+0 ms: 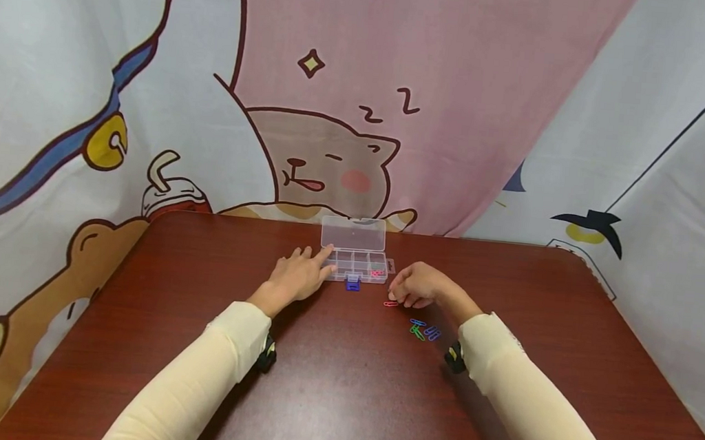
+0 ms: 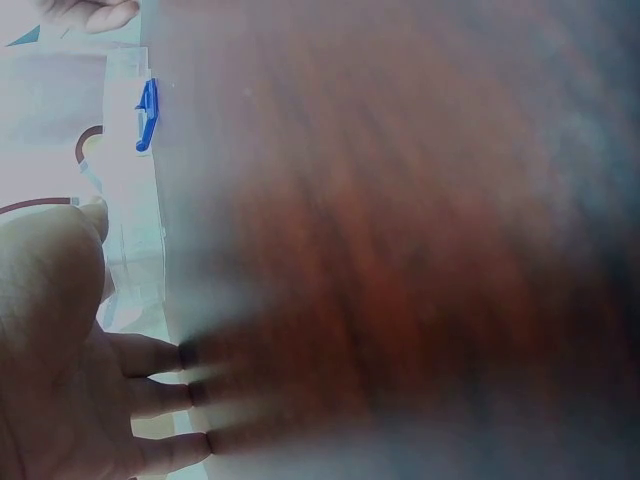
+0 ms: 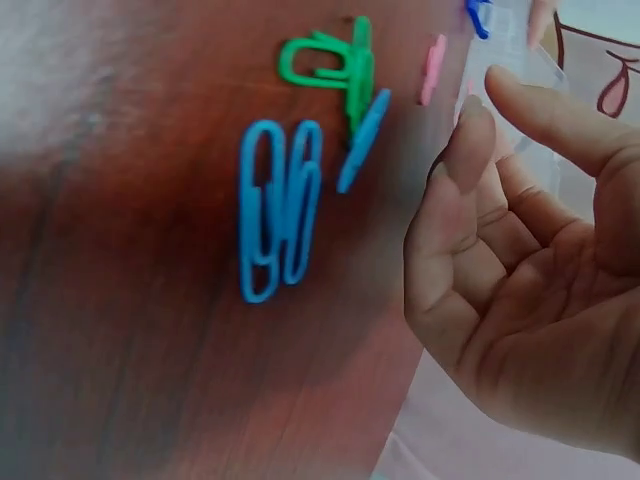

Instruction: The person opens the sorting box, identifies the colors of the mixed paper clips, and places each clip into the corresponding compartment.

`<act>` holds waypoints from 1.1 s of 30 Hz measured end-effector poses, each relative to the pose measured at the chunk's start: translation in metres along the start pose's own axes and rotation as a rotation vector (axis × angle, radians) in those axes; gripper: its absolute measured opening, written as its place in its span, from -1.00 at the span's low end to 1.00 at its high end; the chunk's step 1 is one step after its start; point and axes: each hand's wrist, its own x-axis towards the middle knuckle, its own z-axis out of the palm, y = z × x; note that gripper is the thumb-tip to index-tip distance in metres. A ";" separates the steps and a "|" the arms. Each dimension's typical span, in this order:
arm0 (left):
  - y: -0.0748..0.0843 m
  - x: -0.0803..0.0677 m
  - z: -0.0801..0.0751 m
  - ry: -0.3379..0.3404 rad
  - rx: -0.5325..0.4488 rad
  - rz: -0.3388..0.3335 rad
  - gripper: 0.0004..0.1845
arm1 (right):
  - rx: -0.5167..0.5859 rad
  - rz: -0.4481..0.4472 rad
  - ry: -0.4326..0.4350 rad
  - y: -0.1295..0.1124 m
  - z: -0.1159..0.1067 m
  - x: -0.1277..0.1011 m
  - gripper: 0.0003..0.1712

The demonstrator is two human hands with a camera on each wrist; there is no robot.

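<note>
Fingers of my left hand lie straight against the clear organizer box at frame centre, steadying it, gripping nothing. Right of it my right hand hovers loosely curled and empty over the pink paper clip. Sorting seems underway; next I'd pinch that clip precisely.

A staged recording corner rather than a lived-in room: a dark reddish-brown wooden table with rounded corners stands enclosed on three sides by hung fabric sheets printed with cartoon cats, pink and white.
</note>
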 end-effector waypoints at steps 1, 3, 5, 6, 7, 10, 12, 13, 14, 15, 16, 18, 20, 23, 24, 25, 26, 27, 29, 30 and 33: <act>0.000 0.000 0.000 0.000 0.001 0.000 -0.35 | -0.021 -0.006 -0.001 0.001 0.002 0.000 -0.87; 0.000 0.000 0.000 -0.002 0.004 -0.001 -0.35 | -0.054 -0.016 -0.001 0.001 0.005 -0.001 -0.89; 0.000 0.000 0.000 -0.005 0.005 0.000 -0.35 | -0.077 -0.018 0.011 0.002 0.009 -0.002 -0.91; 0.000 0.000 0.001 -0.005 0.005 0.001 -0.35 | -0.090 -0.019 0.020 0.002 0.010 -0.002 -0.91; 0.000 0.000 0.001 -0.005 0.004 0.001 -0.35 | -0.103 -0.021 0.030 0.002 0.011 -0.002 -0.90; 0.000 0.000 0.001 0.000 0.000 0.002 -0.35 | -0.133 -0.029 0.058 0.002 0.013 -0.002 -0.91; 0.001 0.000 0.000 0.006 0.001 0.002 -0.35 | -0.150 -0.034 0.065 0.002 0.014 -0.002 -0.93; 0.001 -0.001 0.000 0.007 0.001 0.002 -0.35 | -0.156 -0.033 0.068 0.001 0.014 -0.002 -0.93; 0.001 -0.001 0.000 0.008 0.003 0.001 -0.35 | -0.161 -0.032 0.070 0.001 0.014 -0.002 -0.94; 0.001 -0.001 -0.001 0.008 0.003 0.001 -0.35 | -0.164 -0.029 0.071 0.001 0.014 -0.002 -0.94; 0.001 -0.001 -0.001 0.007 0.005 0.001 -0.35 | -0.168 -0.026 0.072 0.001 0.014 -0.002 -0.93; 0.001 -0.001 -0.001 0.005 0.006 0.001 -0.35 | -0.170 -0.021 0.073 0.001 0.014 -0.002 -0.92; 0.001 -0.001 -0.001 0.003 0.006 0.001 -0.35 | -0.170 -0.021 0.073 0.002 0.014 -0.002 -0.91; 0.001 0.000 0.000 -0.001 0.006 0.001 -0.35 | -0.157 -0.018 0.079 0.003 0.015 -0.002 -0.90; 0.001 0.000 0.000 -0.001 0.006 0.001 -0.35 | -0.152 -0.017 0.082 0.004 0.015 -0.001 -0.89; 0.001 0.000 0.000 -0.003 0.007 0.000 -0.34 | -0.148 -0.015 0.083 0.004 0.015 -0.001 -0.89; 0.001 0.000 0.001 -0.003 0.008 0.000 -0.34 | -0.142 -0.012 0.085 0.005 0.016 -0.001 -0.89; 0.001 -0.001 0.001 -0.005 0.007 -0.001 -0.34 | -0.139 -0.011 0.085 0.005 0.015 -0.001 -0.89; 0.001 -0.001 0.000 -0.004 0.008 -0.001 -0.34 | -0.139 -0.010 0.082 0.006 0.015 0.000 -0.88; 0.001 -0.001 0.000 -0.004 0.009 0.000 -0.34 | -0.139 -0.009 0.082 0.005 0.015 0.000 -0.88; 0.001 -0.001 0.000 0.000 0.007 0.000 -0.35 | -0.140 -0.015 0.079 0.004 0.014 -0.001 -0.88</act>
